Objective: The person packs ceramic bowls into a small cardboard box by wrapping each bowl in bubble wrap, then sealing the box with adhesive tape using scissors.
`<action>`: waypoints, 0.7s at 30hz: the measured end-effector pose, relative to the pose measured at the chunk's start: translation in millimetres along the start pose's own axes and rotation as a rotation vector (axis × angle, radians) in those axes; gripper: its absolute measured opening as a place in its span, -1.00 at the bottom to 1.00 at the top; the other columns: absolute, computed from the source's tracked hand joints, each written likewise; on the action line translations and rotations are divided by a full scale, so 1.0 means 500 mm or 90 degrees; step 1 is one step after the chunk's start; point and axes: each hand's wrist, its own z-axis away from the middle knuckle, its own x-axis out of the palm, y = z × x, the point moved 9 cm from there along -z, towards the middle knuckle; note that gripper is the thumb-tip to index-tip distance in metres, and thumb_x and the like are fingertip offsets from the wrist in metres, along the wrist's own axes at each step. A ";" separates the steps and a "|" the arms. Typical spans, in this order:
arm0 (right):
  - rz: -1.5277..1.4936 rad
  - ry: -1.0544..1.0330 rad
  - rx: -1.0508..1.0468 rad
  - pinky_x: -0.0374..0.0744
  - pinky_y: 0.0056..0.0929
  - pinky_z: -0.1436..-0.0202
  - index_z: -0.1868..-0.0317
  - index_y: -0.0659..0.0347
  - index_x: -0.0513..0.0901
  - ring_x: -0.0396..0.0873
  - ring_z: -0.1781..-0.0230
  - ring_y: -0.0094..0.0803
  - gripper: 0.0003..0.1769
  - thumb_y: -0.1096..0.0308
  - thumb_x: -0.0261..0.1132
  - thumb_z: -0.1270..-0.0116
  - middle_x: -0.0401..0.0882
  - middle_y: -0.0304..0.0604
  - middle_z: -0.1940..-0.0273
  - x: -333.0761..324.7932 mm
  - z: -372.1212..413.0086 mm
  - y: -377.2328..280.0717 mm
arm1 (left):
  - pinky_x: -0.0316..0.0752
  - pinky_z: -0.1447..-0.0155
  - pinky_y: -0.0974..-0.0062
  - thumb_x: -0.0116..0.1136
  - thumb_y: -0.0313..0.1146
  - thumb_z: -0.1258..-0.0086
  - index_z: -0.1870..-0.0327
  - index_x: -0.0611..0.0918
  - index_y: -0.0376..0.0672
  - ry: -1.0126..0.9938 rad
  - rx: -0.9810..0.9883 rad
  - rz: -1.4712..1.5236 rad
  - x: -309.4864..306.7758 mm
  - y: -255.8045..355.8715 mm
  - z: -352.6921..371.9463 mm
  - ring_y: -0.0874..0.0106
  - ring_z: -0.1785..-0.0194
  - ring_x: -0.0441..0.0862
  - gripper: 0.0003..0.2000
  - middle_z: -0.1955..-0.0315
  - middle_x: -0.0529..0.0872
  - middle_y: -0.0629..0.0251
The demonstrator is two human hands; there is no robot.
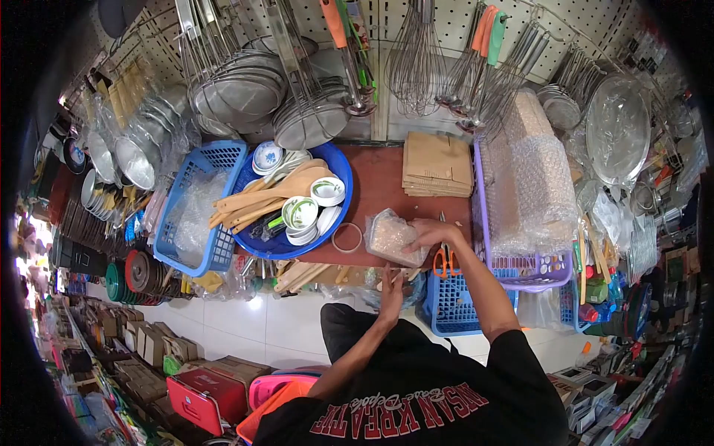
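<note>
A bubble-wrapped package [393, 235] sits on the reddish-brown tabletop near its front edge; its contents cannot be made out through the wrap. My right hand [431, 234] grips its right side, fingers bent over the wrap. Just below the table's front edge, my left hand [392, 292] is held with its fingers stretched upward, close to the package, and nothing shows in it. Orange-handled scissors [446, 260] lie right beside my right wrist. To the left of the package is a roll of clear tape [347, 238].
At left, a blue basin [249, 241] holds wooden spatulas and small bowls, beside a blue basket [169, 251] of plastic wrap. Folded cardboard [437, 163] lies behind. A purple basket [480, 201] with bubble wrap stands right; a blue basket [454, 305] sits below. Whisks [416, 67] and strainers [238, 97] hang overhead.
</note>
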 end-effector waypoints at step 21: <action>-0.977 0.122 -0.015 0.48 -0.15 -0.34 -0.40 0.19 0.34 0.50 -0.28 -0.25 -0.32 0.29 0.39 -0.34 0.53 -0.11 -0.26 0.269 0.205 0.032 | 0.26 -0.46 0.34 0.30 -0.57 -0.28 -0.49 0.12 -0.17 -0.162 0.108 -0.015 0.008 0.179 0.102 0.32 -0.41 0.32 -0.21 -0.33 0.35 0.13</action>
